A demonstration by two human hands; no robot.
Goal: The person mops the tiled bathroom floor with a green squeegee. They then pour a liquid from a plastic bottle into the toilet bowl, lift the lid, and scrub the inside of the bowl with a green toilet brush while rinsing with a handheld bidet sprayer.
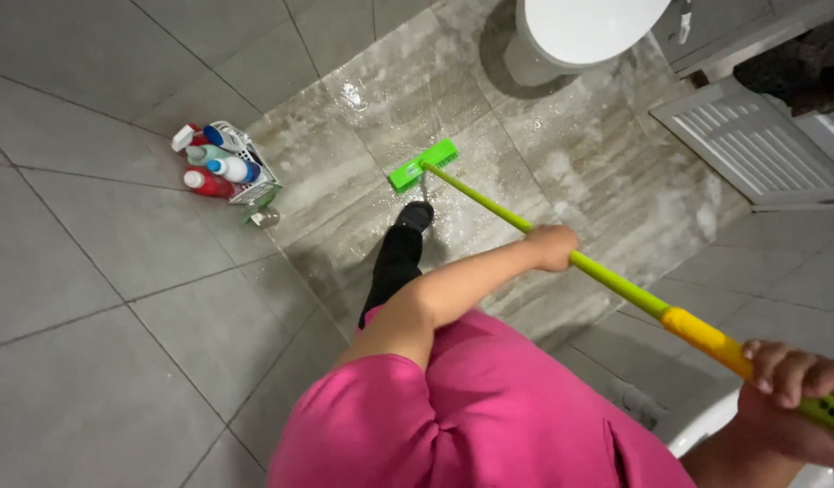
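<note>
- Over by the wall tiles, a small white caddy (pixel 254 172) full of cleaning bottles (pixel 220 166) — red, blue and white caps — sits just off the wet patch, probably set there to stay within reach yet out of the suds.
- Beside it begins the wet, soapy floor (pixel 562 172), streaked with foam; the grey tiling around it looks dry.
- The green brush head (pixel 423 164) rests flat on the soapy floor, bristles down, just ahead of the person's dark shoe (pixel 415 215). That foot is planted forward, which I take as a brace for pushing.
- The long green handle (pixel 498 210) slants up from the brush head toward the person, turning yellow (pixel 706 334) higher up.
- The left hand (pixel 552 247) is closed fully round the handle at mid-length, arm stretched out — the low grip looks suited to pressing the bristles down.
- The right hand (pixel 787 375) wraps the top end, fingers curled over it, steering from above.
- At the top stands the white toilet (pixel 580 32); a louvred white door (pixel 751 145) is at right.
</note>
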